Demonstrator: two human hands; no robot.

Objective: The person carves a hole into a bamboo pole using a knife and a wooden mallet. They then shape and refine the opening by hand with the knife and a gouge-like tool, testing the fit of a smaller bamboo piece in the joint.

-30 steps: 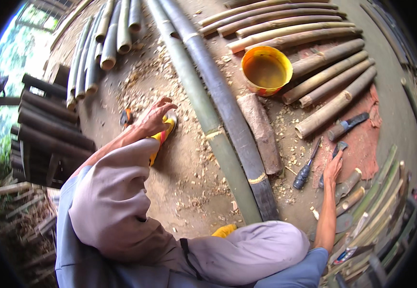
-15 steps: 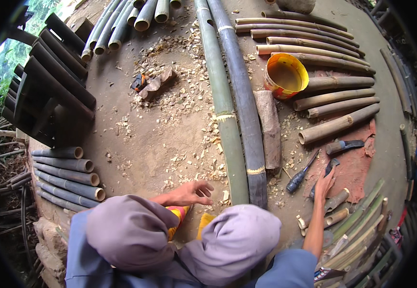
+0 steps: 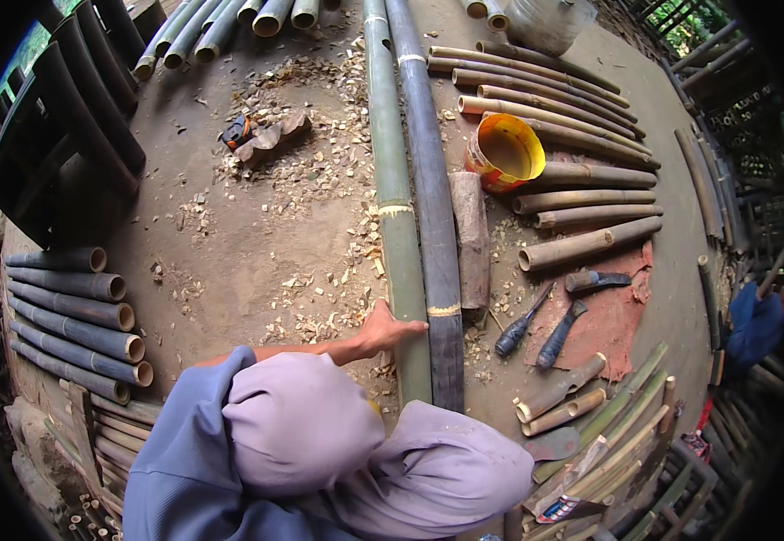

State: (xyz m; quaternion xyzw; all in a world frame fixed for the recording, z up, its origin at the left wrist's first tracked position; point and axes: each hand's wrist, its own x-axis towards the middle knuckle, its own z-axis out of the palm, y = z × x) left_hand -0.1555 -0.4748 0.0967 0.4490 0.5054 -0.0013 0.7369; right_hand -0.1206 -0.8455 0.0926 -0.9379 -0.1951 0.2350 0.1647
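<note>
My left hand [image 3: 387,330] reaches from the left onto a long green bamboo pole [image 3: 392,212], its thumb laid across the top; the other fingers are partly hidden. A pale notched ring marks this pole farther up. Right beside it lies a darker grey bamboo pole [image 3: 427,180] with a pale ring near my hand. My right hand is out of sight. On the red cloth [image 3: 622,329] lie a dark-handled tool [image 3: 562,334] and a short-bladed tool [image 3: 598,281]; a pointed tool with a dark handle [image 3: 523,320] lies at its left edge.
A yellow-and-red bucket [image 3: 475,162] stands right of the poles, near a short log [image 3: 470,239] and cut bamboo lengths [image 3: 590,243]. Dark bamboo tubes [image 3: 76,316] lie left. Wood chips surround an orange-black tape measure [image 3: 237,132]. A person in blue [image 3: 757,320] is far right.
My left hand has moved right and come down onto the green pole. My right hand has left the dark-handled tool on the cloth and gone from view. The view has shifted.
</note>
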